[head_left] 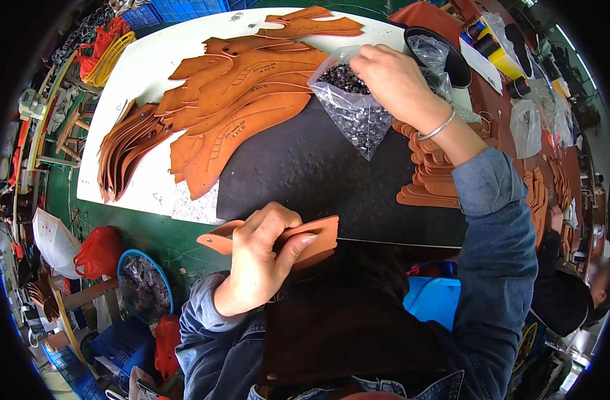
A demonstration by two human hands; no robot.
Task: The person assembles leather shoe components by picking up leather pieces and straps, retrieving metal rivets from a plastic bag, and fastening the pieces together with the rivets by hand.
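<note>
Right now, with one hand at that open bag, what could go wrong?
First, the right hand is at the mouth of the soft clear bag; a snag might tip it and scatter the small dark parts over the black mat, where they could be hard to spot. Second, the right arm reaches across the stacked tan pieces, so a low return might knock them. Third, the left hand holds a tan piece by the mat's near edge; it could drop.

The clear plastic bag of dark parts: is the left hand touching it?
No, the right hand is at that bag; the left hand holds a leather piece.
</note>
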